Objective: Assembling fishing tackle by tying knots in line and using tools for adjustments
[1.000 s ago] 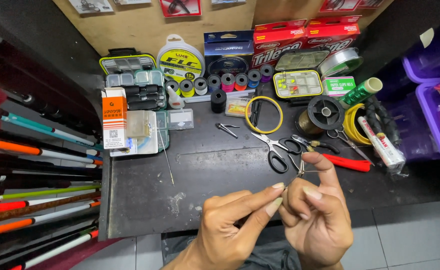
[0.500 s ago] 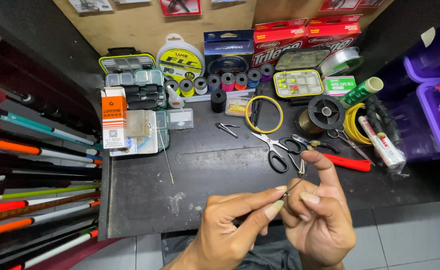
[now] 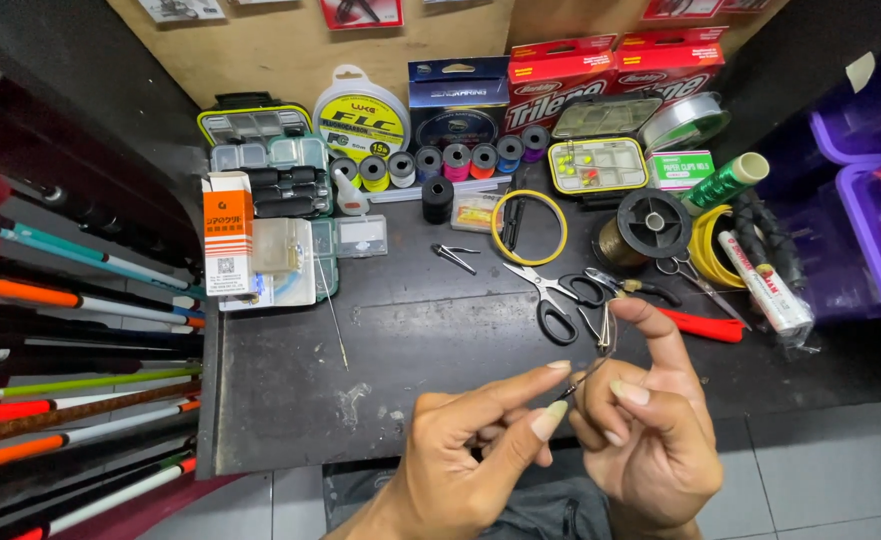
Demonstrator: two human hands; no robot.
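Note:
Both of my hands meet over the front edge of the black worktable (image 3: pixel 290 420). My left hand (image 3: pixel 465 450) pinches the lower end of a thin metal wire piece (image 3: pixel 588 372) between thumb and forefinger. My right hand (image 3: pixel 650 420) holds the upper part of the same piece, with the forefinger raised and curled over its small looped top near the scissors (image 3: pixel 552 298). The piece is tiny and partly hidden by my fingers.
Scissors, small clippers (image 3: pixel 456 256), a long needle (image 3: pixel 334 322), a yellow ring (image 3: pixel 528 226), a red-handled tool (image 3: pixel 700 324), thread bobbins (image 3: pixel 440 160), line spools (image 3: pixel 362 116) and tackle boxes (image 3: pixel 596 164) crowd the table. Fishing rods (image 3: pixel 70 290) lie at the left. Purple bins (image 3: pixel 880 200) stand right.
My hands have shifted slightly; the right forefinger now curls further over the wire's top and the left thumb and forefinger have closed in on its lower end.

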